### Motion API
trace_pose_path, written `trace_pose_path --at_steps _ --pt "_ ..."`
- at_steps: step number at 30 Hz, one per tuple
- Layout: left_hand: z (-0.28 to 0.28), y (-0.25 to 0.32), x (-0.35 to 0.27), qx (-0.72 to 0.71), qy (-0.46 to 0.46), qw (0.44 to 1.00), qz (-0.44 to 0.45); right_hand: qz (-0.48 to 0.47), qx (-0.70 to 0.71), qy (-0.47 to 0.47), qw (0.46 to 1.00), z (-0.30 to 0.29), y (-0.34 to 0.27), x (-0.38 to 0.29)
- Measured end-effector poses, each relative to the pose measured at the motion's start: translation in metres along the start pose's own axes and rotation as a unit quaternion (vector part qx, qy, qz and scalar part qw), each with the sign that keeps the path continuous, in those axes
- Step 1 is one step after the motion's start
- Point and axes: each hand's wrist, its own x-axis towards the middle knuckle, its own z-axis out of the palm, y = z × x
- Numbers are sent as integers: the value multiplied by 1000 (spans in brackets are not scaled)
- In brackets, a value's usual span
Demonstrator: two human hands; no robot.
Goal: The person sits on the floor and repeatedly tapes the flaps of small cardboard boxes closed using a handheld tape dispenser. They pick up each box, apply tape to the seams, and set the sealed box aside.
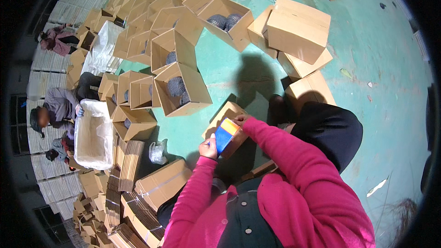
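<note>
My left hand point(208, 148) holds a flat blue and orange stack or packet point(225, 136), thumb laid over its blue part. At the orange end, the bent fingers of my right hand point(242, 120) meet the upper edge; whether they pinch it I cannot tell. Beneath both hands a closed cardboard box point(222, 112) stands on the green floor, partly covered by my hands and the packet. Ahead and to the left, an open carton point(200, 100) contains round dark items in netting or foam mesh point(176, 86).
Closed cartons point(298, 27) are piled ahead on the right. More open cartons point(174, 50) fill the left side, near a white-lined crate point(93, 134) and a crouching person point(62, 101). Bundled flat cardboard point(131, 165) and a clear plastic bag point(157, 152) lie at left.
</note>
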Motion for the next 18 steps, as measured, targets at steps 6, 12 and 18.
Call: trace_pose_path --at_steps 6,12,18 --pt "2 14 7 130 -44 990 5 -41 -110 157 981 -36 -13 6" --pt "-16 17 6 178 -69 980 -49 0 -140 265 954 -93 -21 26" --pt "-8 16 14 247 -58 966 -48 -11 -181 287 941 -106 5 50"
